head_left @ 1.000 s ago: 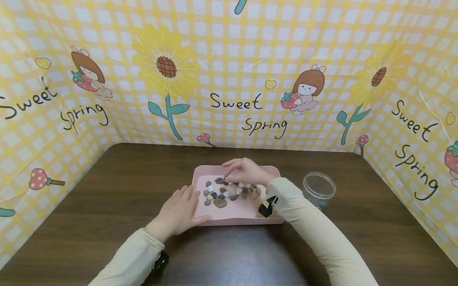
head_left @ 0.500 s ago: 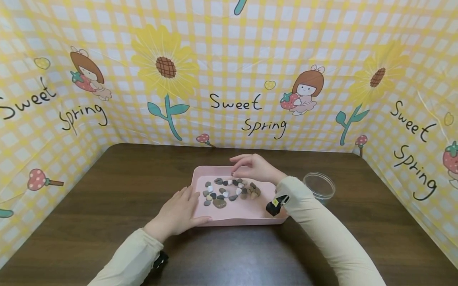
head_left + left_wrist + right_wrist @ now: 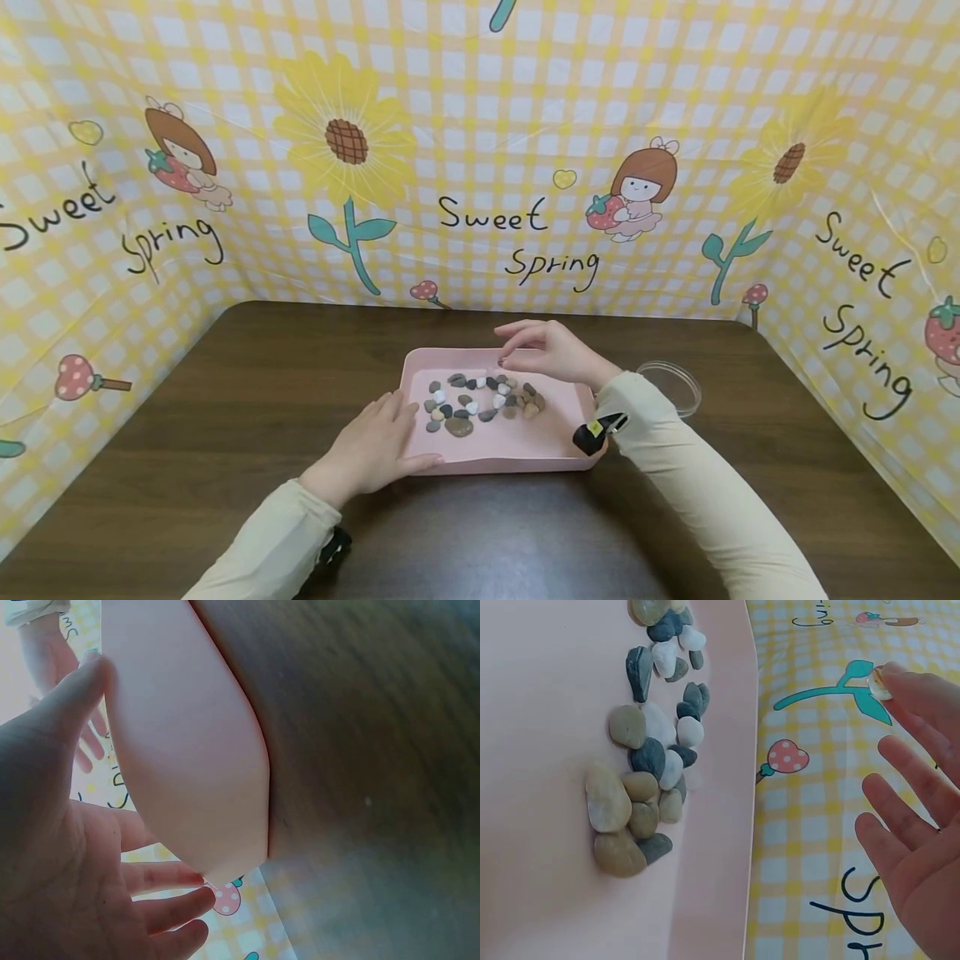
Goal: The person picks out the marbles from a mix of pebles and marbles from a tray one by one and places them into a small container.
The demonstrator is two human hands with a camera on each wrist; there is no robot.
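Observation:
A small clear glass marble with an amber fleck (image 3: 879, 684) is pinched between the thumb and index finger of my right hand (image 3: 551, 350), the other fingers loosely spread. That hand is raised over the back right of the pink tray (image 3: 555, 417). Stones (image 3: 646, 757) in grey, white and tan lie in the tray in a rough fish-like outline, with a large brown stone (image 3: 459, 427) near the front. My left hand (image 3: 371, 446) lies with extended fingers against the tray's front left corner, its thumb along the front rim; in the left wrist view the fingers touch the tray's wall.
A clear round jar (image 3: 678, 387) stands on the dark wooden table (image 3: 187, 433) right of the tray, mostly hidden behind my right sleeve. A yellow checked cloth (image 3: 480, 125) hangs around the table's back and sides.
My right hand has drawn back to the right, away from the stones, with the marble in its fingertips. Its sleeve covers more of the jar. The left hand stays put.

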